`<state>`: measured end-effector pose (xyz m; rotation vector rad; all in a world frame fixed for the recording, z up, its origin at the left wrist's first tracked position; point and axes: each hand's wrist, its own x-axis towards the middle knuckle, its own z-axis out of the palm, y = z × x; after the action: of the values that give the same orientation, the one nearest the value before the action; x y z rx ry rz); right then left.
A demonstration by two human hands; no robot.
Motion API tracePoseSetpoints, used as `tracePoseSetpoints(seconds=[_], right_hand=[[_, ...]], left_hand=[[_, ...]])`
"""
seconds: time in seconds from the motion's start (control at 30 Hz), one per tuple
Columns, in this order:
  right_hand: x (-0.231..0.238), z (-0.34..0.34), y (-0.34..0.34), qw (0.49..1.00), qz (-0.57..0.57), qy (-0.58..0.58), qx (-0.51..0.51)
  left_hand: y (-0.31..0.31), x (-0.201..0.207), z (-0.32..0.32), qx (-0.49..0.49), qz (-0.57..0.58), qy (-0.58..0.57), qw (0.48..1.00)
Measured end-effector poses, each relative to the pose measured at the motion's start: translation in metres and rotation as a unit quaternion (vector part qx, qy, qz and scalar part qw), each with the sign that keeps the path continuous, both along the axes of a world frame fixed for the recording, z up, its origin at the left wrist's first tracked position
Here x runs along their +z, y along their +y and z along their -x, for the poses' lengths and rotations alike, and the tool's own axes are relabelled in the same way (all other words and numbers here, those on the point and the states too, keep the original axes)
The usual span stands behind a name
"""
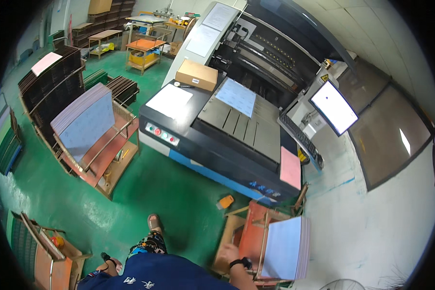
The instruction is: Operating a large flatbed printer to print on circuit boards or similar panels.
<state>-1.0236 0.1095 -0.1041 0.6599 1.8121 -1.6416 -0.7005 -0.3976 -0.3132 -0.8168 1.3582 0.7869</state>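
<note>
My right hand (228,253) is low in the view, a dark watch (241,263) on its wrist. It is over or beside the wooden cart (232,227) at the lower right; whether it touches the cart is unclear, and its fingers are too blurred to read. On that cart, right of the hand, a stack of pale blue panels (285,244) with pinkish edges leans upright. My left hand is out of view. Ahead is a large dark machine with a slotted metal bed (237,123), on which a pale blue panel (236,98) lies flat.
A second cart (104,166) at the left carries more upright panels (84,121). A pink sheet (290,166) lies on the machine's right corner, near a monitor (334,107). A cardboard box (196,75) sits on its top. An orange object (225,201) lies on the green floor.
</note>
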Motion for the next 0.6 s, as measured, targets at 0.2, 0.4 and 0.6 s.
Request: tracePoseSetpoints(seconds=[0.2, 0.4, 0.6], right_hand=[[0.013, 0.057, -0.057, 0.997, -0.038, -0.069, 0.023], [0.039, 0.158, -0.088, 0.994, 0.028, 0.062, -0.080], [0.075, 0.280, -0.110, 0.975, 0.080, 0.140, -0.153]], left_hand=[[-0.083, 0.020, 0.221, -0.301, 0.017, 0.347, 0.888], [-0.092, 0.181, 0.501, 0.001, 0.185, 0.602, 0.777], [-0.049, 0.288, 0.635, 0.016, 0.109, 0.707, 0.699]])
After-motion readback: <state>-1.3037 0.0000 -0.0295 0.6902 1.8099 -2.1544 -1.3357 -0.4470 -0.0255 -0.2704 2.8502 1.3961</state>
